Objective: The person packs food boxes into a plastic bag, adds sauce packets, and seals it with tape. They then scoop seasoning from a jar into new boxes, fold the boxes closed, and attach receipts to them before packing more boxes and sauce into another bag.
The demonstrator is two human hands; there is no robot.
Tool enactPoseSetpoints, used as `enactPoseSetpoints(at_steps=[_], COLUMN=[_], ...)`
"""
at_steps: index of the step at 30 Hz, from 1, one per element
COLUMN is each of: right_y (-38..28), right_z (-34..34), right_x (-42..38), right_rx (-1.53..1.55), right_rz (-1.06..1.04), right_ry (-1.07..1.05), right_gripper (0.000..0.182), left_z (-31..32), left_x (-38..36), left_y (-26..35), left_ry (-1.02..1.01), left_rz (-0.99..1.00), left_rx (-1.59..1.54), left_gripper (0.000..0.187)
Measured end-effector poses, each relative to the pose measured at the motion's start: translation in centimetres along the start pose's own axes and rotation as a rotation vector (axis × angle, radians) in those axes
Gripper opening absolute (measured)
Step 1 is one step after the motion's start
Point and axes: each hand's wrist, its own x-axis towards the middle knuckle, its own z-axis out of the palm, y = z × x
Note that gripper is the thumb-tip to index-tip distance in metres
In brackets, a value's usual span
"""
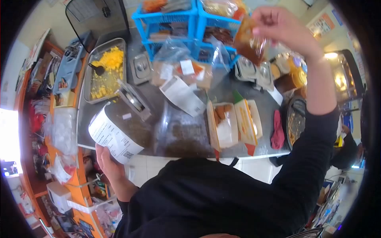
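Observation:
My left hand point(107, 164) is closed on a printed paper receipt point(113, 139), held up over the counter's left front corner. At the back right, my right hand point(278, 27) is raised and pinches a clear plastic bag of reddish-brown sauce point(252, 41). The bag hangs in front of the blue plastic baskets point(164, 17). Below it on the counter stands an open food box point(226, 133) with brown fried pieces and white paper inside. Another long receipt point(182, 95) lies mid-counter, beside a brown package with labels point(206, 79).
At the left is a metal tray point(124, 67) with yellow food and a black spoon. A metal holder point(135, 99) and a lidded steel container point(141, 68) stand near it. To the right are a red cloth point(277, 129), a dark pan point(291, 119) and sauce bottles point(299, 75).

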Motion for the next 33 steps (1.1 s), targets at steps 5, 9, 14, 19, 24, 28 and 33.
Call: enactPoseSetpoints(at_steps=[5, 9, 14, 19, 24, 28, 33], right_y=[4.5, 9.2, 8.9, 11.8, 5.6, 3.0, 1.2], right_z=[8.4, 14.1, 12.5, 14.3, 19.7, 26.9, 34.0], right_x=[-8.4, -11.7, -17.3, -20.0, -20.0, -17.8, -14.4], right_rx=[0.278, 0.013, 0.148, -0.191, 0.138, 0.144, -0.24], right_rz=[0.296, 0.166, 0.424, 0.28, 0.116, 0.174, 0.35], right_ry=[-0.05, 0.162, 0.372, 0.495, 0.54, 0.44, 0.266], right_gripper=[0.012, 0.016, 0.022, 0.033, 0.044, 0.049, 0.05], left_z=[1.5, 3.5, 4.4, 3.0, -8.5, -11.3, -7.9], left_x=[-4.2, -6.6, -9.5, -10.6, -4.3, -3.0, -2.6], left_y=[-2.1, -3.1, -4.7, -7.3, -15.2, -17.9, -16.7], left_ry=[-0.031, -0.022, -0.072, 0.099, 0.379, 0.381, 0.0], left_rz=[-0.055, -0.105, -0.109, 0.017, 0.092, 0.055, -0.214], left_rx=[-0.033, 0.013, 0.034, 0.503, 0.891, 1.352, 1.51], left_gripper=[0.047, 0.046, 0.045, 0.043, 0.044, 0.059, 0.062])
